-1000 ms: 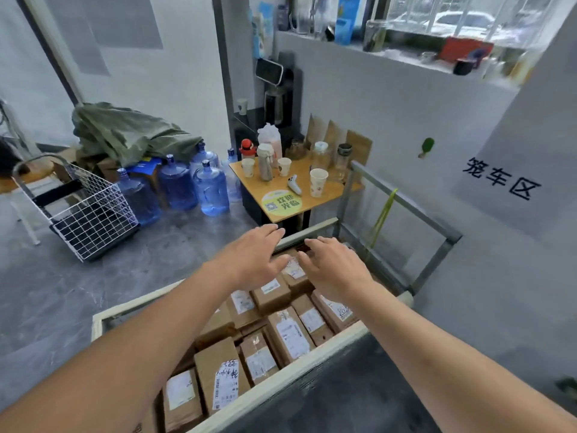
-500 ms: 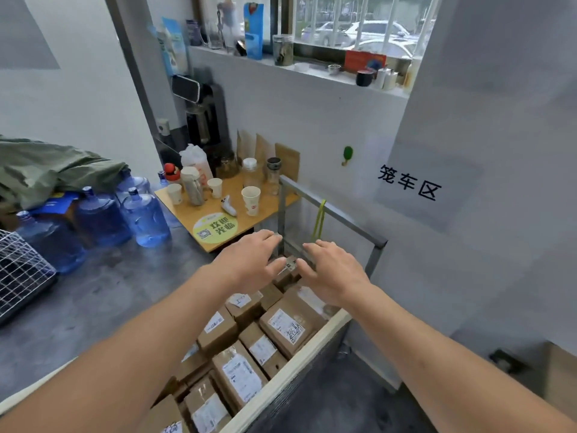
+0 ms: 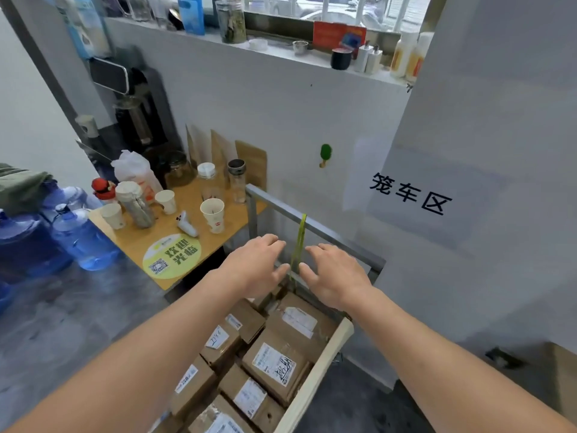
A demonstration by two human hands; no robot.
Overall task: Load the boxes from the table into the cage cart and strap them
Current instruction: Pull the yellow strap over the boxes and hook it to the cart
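Several brown cardboard boxes (image 3: 274,367) with white labels lie packed in the cage cart, whose pale front rail (image 3: 315,373) runs below my arms. A yellow-green strap (image 3: 300,237) hangs from the cart's grey metal back rail (image 3: 340,237). My left hand (image 3: 254,264) and my right hand (image 3: 335,275) are stretched out over the far boxes on either side of the strap's lower end. Their fingers are spread and straight. My thumbs come close to the strap, and I cannot tell whether they touch it.
A small orange table (image 3: 175,245) with paper cups, jars and a bottle stands left of the cart. Blue water jugs (image 3: 81,239) sit on the grey floor at far left. A grey wall with black characters is close behind the cart.
The view has swung to the right along the cart. Both hands have moved toward its far end and now flank the hanging strap.
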